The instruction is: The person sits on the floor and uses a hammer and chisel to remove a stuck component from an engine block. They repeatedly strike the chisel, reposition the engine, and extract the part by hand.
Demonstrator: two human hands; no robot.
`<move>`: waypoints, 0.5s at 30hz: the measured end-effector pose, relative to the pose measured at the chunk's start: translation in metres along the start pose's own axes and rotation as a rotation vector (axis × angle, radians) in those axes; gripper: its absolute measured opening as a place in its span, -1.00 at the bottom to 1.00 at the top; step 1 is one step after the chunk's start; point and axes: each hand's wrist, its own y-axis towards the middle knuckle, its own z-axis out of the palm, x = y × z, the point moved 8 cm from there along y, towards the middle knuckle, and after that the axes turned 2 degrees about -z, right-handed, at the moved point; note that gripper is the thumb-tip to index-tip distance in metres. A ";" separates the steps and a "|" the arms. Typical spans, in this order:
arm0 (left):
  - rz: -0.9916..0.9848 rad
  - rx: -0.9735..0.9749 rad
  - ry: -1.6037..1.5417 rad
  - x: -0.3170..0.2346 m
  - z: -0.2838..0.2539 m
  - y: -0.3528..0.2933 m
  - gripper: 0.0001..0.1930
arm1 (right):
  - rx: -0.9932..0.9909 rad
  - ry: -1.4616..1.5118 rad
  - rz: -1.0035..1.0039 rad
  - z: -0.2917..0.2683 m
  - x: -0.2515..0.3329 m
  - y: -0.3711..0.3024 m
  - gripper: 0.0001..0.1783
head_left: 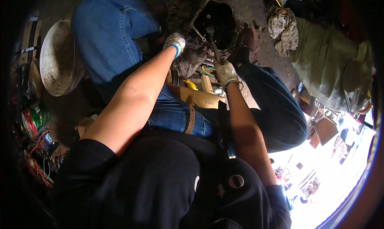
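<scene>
At 12 o'clock, dark open housing (221,19), set between your splayed legs (108,33), likely so both hands reach it. Your right hand (227,73), gloved, wraps tool (215,49) shaft at housing's 6 o'clock; tool head points toward 11, over cavity. Low grip probably keeps fingers clear of rim. Right forearm angled toward 11. Left arm reaches toward 1; left hand (175,42) at housing's 8 o'clock, can't tell if gripping. Grey rag (190,64) just beside, toward 4.
</scene>
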 end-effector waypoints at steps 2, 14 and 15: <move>0.062 -0.017 0.149 -0.006 -0.004 -0.006 -0.72 | -0.033 0.019 0.022 -0.005 -0.005 0.000 -0.46; 0.004 0.235 -0.097 0.016 0.091 0.054 -0.50 | -0.151 0.349 -0.140 -0.022 0.016 -0.034 -0.59; -0.074 0.301 -0.288 0.017 0.102 0.053 -0.52 | -0.191 0.354 -0.180 -0.027 0.019 -0.038 -0.62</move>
